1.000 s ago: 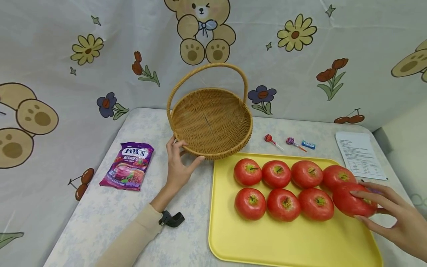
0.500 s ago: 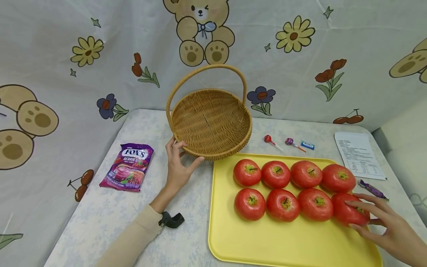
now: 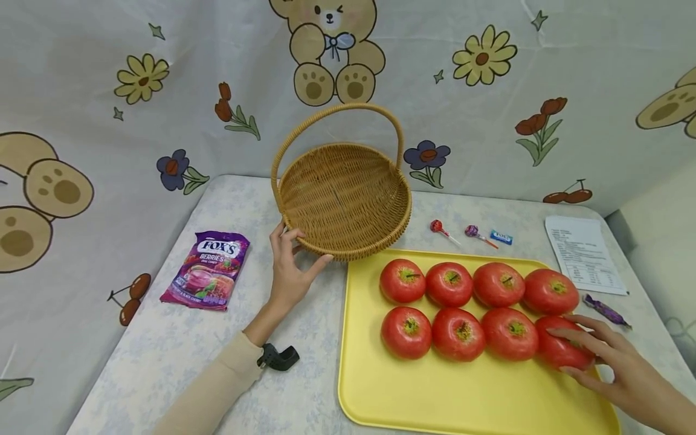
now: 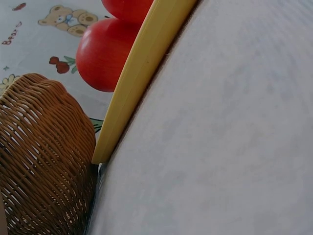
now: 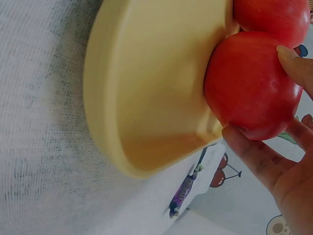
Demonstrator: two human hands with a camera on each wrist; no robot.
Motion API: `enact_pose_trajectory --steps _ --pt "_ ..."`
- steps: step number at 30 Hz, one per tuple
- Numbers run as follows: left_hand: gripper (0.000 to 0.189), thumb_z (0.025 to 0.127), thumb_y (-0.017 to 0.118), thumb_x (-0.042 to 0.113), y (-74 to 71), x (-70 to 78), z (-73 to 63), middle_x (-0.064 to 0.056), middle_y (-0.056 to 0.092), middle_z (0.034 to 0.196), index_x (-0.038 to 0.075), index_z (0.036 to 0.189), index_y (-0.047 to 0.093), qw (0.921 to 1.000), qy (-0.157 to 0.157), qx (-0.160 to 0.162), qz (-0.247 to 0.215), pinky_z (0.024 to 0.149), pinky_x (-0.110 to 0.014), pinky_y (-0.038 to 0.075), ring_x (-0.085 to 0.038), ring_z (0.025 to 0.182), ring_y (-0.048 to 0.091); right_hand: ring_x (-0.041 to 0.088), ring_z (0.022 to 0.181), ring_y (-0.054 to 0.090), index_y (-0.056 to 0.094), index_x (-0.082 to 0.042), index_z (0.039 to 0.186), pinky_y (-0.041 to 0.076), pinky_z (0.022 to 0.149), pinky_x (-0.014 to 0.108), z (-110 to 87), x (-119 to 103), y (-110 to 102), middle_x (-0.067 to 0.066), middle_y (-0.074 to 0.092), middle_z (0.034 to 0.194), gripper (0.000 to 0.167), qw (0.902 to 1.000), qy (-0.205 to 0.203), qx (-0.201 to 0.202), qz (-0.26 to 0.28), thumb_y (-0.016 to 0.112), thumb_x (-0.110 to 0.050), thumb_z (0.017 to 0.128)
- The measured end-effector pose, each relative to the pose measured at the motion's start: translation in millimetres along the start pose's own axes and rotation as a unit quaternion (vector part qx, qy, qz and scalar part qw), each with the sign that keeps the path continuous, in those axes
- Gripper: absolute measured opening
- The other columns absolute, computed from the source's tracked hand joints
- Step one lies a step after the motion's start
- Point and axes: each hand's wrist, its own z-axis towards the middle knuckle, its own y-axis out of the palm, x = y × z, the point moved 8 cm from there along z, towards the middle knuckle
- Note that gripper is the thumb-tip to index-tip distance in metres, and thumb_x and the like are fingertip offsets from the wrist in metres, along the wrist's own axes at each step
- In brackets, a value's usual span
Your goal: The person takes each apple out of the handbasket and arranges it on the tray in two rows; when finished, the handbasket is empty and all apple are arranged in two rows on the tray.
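Note:
My left hand (image 3: 293,275) grips the front left rim of a round wicker basket (image 3: 342,199) with a tall hooped handle; the basket has nothing in it. Its woven side (image 4: 44,161) shows in the left wrist view. My right hand (image 3: 625,365) holds a red apple (image 3: 560,343) at the right end of the front row on a yellow tray (image 3: 467,399). Thumb and fingers spread around this apple (image 5: 252,88) in the right wrist view. Several more red apples stand on the tray in two rows, the neighbouring one (image 3: 511,333) right against the held apple.
A purple candy bag (image 3: 209,270) lies left of the basket. Behind the tray are two lollipops, one red (image 3: 437,225), one purple (image 3: 472,230), and a small blue candy (image 3: 501,237). A printed paper (image 3: 584,254) and a purple wrapped candy (image 3: 607,311) lie at the right.
My right hand has moved left and slightly down with the apple, which now sits in line with the front row. The purple wrapped candy has come into sight. My left hand stays on the basket.

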Motion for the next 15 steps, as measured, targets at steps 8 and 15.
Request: enact_pose_trajectory --steps 8,15 --pt "0.057 0.078 0.08 0.001 2.1 -1.6 -1.1 -0.037 0.018 0.144 -0.009 0.119 0.041 1.0 -0.007 -0.004 0.001 0.095 -0.059 0.047 -0.052 0.138 0.027 0.007 0.124 0.024 0.058 -0.024 0.132 0.057 0.063 0.031 -4.5 1.4 5.0 0.012 0.04 0.135 0.083 0.9995 0.023 -0.015 -0.013 0.091 -0.006 0.058" --pt "0.057 0.078 0.079 -0.002 1.0 0.4 -0.1 -0.038 0.018 0.145 -0.012 0.119 0.041 1.0 -0.001 -0.003 0.002 0.095 -0.059 0.047 -0.053 0.139 0.024 0.036 0.121 0.029 0.054 -0.022 0.137 0.047 0.073 0.068 -5.8 -0.2 7.6 0.018 0.038 0.138 0.084 0.9989 0.038 -0.028 0.002 0.089 -0.006 0.062"
